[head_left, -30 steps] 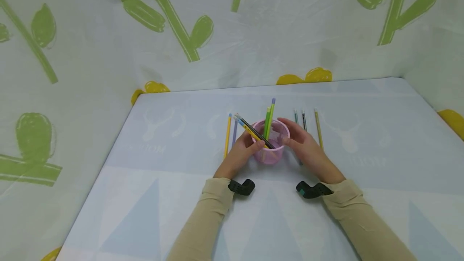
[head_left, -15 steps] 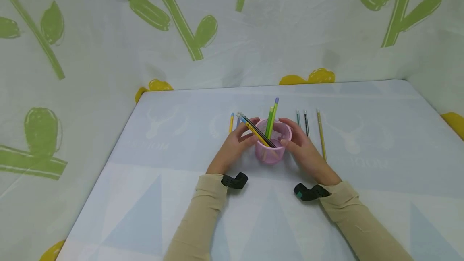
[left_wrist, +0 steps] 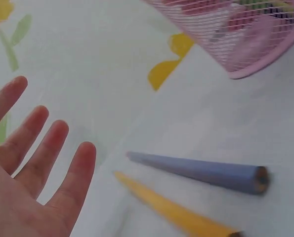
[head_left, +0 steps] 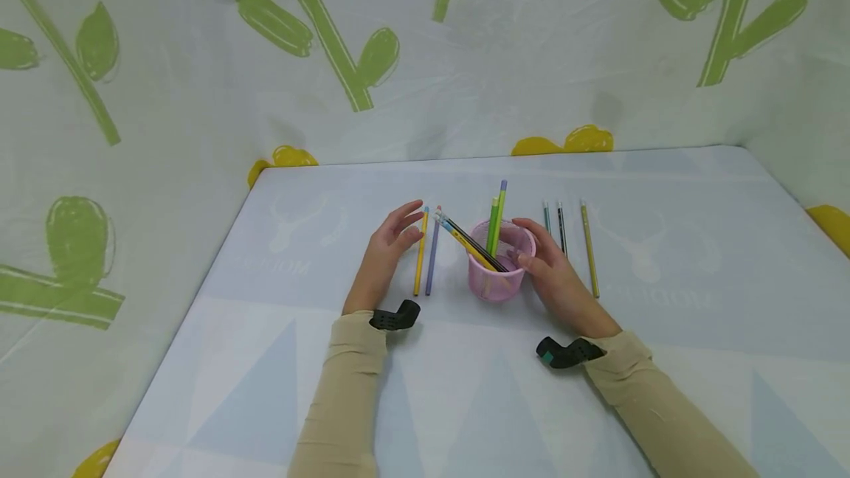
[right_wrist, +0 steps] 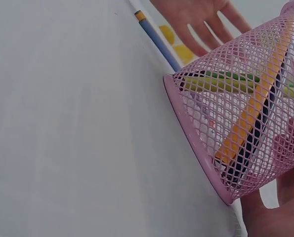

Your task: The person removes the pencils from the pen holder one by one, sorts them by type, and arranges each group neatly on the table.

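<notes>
Hidden: right hand [head_left: 554, 275] partly behind cup [head_left: 498, 271], frame centre; grip around it.
Left hand [head_left: 388, 246]: spread, holding nothing.
Loose pencils: two left [head_left: 420, 257], three right [head_left: 587, 246].
Inside cup: count unclear.

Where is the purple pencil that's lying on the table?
In the head view, the purple pencil lies flat left of the pink mesh cup, right beside the yellow pencil. The left hand is open just left of them, not touching.
</notes>
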Motion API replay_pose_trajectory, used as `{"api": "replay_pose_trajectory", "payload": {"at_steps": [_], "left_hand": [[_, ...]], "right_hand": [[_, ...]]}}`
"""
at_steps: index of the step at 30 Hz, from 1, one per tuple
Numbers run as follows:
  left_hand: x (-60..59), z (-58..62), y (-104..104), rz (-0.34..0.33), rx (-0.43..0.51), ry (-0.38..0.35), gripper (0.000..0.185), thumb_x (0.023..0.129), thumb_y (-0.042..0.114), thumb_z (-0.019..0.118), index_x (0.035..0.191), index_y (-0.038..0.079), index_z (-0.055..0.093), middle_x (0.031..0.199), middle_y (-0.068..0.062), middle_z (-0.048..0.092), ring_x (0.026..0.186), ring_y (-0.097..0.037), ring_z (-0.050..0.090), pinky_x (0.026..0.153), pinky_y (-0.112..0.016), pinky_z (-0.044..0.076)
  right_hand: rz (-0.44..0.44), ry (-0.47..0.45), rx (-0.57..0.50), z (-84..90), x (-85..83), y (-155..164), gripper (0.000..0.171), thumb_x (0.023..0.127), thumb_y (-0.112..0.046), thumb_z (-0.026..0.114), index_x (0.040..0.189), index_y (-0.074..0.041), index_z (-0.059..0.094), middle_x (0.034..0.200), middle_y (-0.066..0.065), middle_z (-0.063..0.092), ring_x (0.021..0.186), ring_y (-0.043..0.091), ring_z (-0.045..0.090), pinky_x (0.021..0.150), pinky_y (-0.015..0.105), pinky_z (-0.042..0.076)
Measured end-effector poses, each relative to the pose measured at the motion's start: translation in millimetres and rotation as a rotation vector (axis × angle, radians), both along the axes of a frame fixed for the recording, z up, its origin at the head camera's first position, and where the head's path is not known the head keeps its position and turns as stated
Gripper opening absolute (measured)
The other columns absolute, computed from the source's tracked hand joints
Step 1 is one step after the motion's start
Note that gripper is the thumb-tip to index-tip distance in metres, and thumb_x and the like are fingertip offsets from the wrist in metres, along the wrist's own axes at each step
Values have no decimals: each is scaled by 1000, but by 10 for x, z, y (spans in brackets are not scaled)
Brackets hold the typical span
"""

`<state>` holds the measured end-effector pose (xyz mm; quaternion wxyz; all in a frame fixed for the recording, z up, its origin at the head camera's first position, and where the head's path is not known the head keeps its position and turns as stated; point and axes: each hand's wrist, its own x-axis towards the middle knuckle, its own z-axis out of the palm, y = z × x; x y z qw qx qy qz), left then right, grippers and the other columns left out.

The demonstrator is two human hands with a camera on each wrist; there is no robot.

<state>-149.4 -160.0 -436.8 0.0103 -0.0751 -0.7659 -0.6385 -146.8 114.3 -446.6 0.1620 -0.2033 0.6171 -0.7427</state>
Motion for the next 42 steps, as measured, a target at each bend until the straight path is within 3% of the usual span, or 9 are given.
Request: {"api": "replay_pose_trajectory", "payload": {"at_steps": [5, 7, 10, 14, 20, 26, 36, 42], "left_hand": [[41, 128, -100, 40, 102, 71, 55, 86, 44, 52, 135, 25, 35, 137, 2, 37, 121, -20, 40, 96, -37, 36], [103, 265, -135, 48, 134, 98, 51, 89, 36, 52, 135, 26, 34, 136, 2, 37, 121, -18, 40, 95, -39, 36], [145, 371, -186, 46, 170, 110, 47, 91, 26, 50, 135, 25, 32, 136, -2, 37, 120, -19, 41, 96, -41, 35], [194, 489, -211, 49, 145, 84, 42, 92, 20, 49, 132, 21, 38, 131, -5, 43, 117, -21, 44, 95, -40, 37], [227, 589, -162, 53, 52, -26, 40, 88, 31, 54, 124, 16, 47, 122, -5, 51, 109, -18, 50, 92, -37, 40], [217, 652, -29, -41, -5, -95, 36, 89, 25, 55, 122, 11, 50, 118, -6, 53, 106, -20, 52, 91, -39, 41], [233, 698, 149, -232, -13, -106, 36, 88, 16, 56, 124, 12, 51, 123, -3, 52, 105, -18, 53, 92, -38, 39], [245, 716, 253, -315, -51, -130, 33, 87, 14, 57, 119, 15, 54, 116, -2, 56, 107, -15, 50, 92, -35, 38]], "right_hand": [[8, -4, 0, 2, 8, 29, 48, 92, -8, 41, 136, -19, 26, 141, 6, 22, 130, 21, 18, 104, 38, 18], [14, -2, -12, 1, 16, 27, 48, 92, -6, 40, 136, -19, 27, 140, 7, 23, 129, 21, 19, 105, 38, 17], [26, 2, -53, 6, 31, 21, 48, 91, -2, 38, 136, -15, 27, 140, 11, 23, 129, 25, 19, 105, 42, 15], [-1, 4, 26, 20, 49, 24, 47, 92, -10, 42, 136, -20, 27, 141, 4, 24, 130, 20, 19, 105, 43, 15], [-4, 5, 105, 12, 57, 47, 48, 93, -16, 43, 136, -26, 26, 141, -3, 24, 131, 16, 18, 104, 43, 18], [0, 14, 104, 4, 61, 82, 48, 93, -14, 43, 136, -26, 26, 140, -3, 26, 130, 16, 20, 104, 42, 20], [22, 20, 78, 3, 55, 89, 47, 93, -11, 41, 136, -23, 25, 140, 0, 26, 130, 18, 21, 104, 43, 19], [17, 26, 97, -6, 64, 104, 47, 93, -14, 42, 136, -25, 26, 140, -2, 26, 130, 18, 22, 104, 43, 20]]}}
